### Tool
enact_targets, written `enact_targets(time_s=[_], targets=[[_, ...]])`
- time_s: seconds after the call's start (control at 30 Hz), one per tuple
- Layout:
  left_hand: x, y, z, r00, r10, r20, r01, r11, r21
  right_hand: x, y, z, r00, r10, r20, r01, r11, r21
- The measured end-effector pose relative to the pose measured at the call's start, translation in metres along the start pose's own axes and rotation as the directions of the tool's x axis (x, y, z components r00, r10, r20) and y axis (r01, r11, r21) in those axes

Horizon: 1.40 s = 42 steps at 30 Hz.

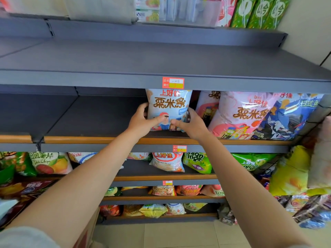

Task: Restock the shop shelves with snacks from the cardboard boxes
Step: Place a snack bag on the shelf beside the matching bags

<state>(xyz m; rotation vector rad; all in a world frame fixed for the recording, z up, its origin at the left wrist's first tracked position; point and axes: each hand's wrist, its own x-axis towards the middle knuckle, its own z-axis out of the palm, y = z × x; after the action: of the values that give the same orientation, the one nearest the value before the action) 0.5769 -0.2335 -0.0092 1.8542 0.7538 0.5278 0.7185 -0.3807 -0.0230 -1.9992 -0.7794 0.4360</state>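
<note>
Both hands gripped one blue bag (168, 108) upright on the second shelf (100, 115): left hand (143, 120) wrapped round its left edge, thumb pressed on the front; right hand (189, 125) curled round its right edge, thumb likewise. Bag print read 上好佳 栗米条. Just right stood a pink bag (240, 113), marked Oishi 上好佳 栗米条. Price tag (173, 83) above read 品名, 售价. Shelf left of the blue bag lay bare to its wood-coloured lip (93, 139). Cardboard box (86, 231) sat at lower left.

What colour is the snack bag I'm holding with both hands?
Light blue bag with brown lettering, seen in the head view.
</note>
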Motion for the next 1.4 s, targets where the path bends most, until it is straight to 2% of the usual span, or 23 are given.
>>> enact_targets(time_s=[0.23,0.37,0.53,0.67,0.77,0.97,1.13,1.23,1.3,1.4], targets=[[0.035,0.004,0.012,0.998,-0.04,-0.04,0.045,0.99,0.136,0.039,-0.002,0.013,0.99,0.026,-0.142,-0.039,0.995,-0.088],[0.046,0.005,0.024,0.997,-0.075,-0.034,0.078,0.991,0.109,0.048,0.003,0.016,0.982,0.059,-0.181,-0.077,0.992,-0.098],[0.049,0.001,0.027,0.998,-0.051,-0.044,0.055,0.993,0.099,0.037,0.002,0.016,0.977,0.069,-0.202,-0.085,0.994,-0.073],[0.042,-0.007,0.017,0.998,-0.066,-0.001,0.066,0.996,0.064,0.014,-0.006,0.016,0.947,0.054,-0.317,-0.064,0.998,-0.02],[0.024,-0.008,0.001,0.998,-0.054,-0.033,0.056,0.995,0.083,-0.006,-0.023,0.026,0.933,-0.004,-0.359,0.001,1.0,-0.009],[-0.047,-0.025,-0.077,0.991,0.007,-0.13,-0.011,0.999,-0.031,-0.049,-0.075,0.098,0.973,-0.134,-0.187,0.15,0.986,0.076],[-0.115,-0.089,-0.181,0.946,-0.087,-0.311,0.088,0.996,-0.01,-0.079,-0.122,0.209,0.972,-0.207,0.108,0.206,0.978,0.024],[-0.162,-0.149,-0.248,0.88,-0.169,-0.444,0.229,0.97,0.085,-0.097,-0.142,0.285,0.945,-0.181,0.274,0.183,0.983,0.015],[-0.196,-0.184,-0.289,0.808,-0.175,-0.563,0.341,0.918,0.204,-0.112,-0.151,0.336,0.89,-0.166,0.424,0.196,0.98,-0.028],[-0.241,-0.221,-0.34,0.668,0.017,-0.744,0.381,0.851,0.361,-0.138,-0.169,0.404,0.792,-0.09,0.604,0.136,0.99,-0.031]])
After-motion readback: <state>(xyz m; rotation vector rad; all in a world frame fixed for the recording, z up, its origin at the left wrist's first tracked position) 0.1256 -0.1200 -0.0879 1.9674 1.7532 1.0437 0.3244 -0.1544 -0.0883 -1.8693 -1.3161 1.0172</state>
